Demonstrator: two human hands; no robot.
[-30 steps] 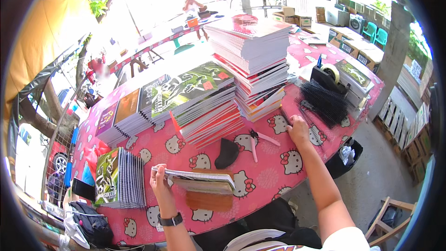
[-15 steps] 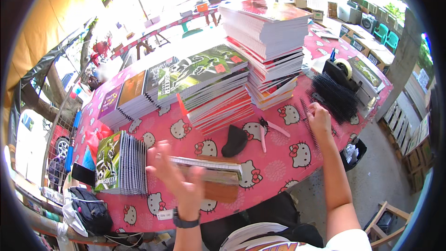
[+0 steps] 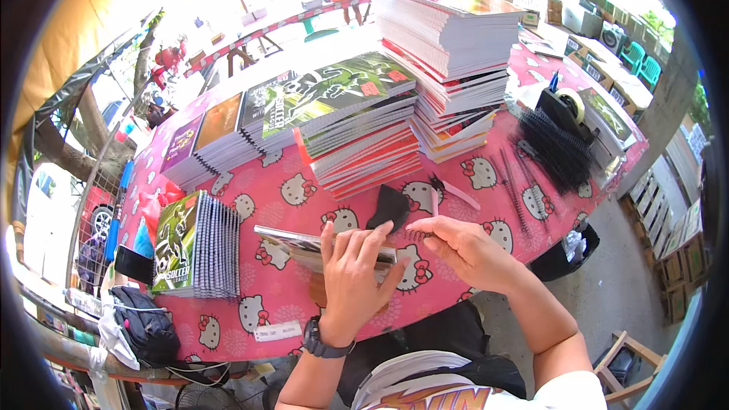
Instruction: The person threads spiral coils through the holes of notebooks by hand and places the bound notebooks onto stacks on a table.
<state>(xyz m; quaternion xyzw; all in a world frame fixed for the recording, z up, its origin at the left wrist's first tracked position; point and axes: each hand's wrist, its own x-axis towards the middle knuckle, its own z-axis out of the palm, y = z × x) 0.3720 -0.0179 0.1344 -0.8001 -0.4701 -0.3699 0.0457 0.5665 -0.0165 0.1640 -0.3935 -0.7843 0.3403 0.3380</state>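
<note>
Pink cartoon-cat tablecloth (image 3: 228, 334), concrete floor (image 3: 611, 269); book stack (image 3: 448, 42) beyond; left hand (image 3: 355, 273) spread over notebook (image 3: 295, 241), right hand (image 3: 472, 255) pinching, apparently, binding coil (image 3: 417, 234).

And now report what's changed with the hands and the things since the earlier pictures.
The left hand let go of the left end of the book, moved right and now lies spread over it. The right hand moved left from the loose coils to the book's right end, pinching a black coil. The pink pliers and tall stack of books stayed put.
</note>
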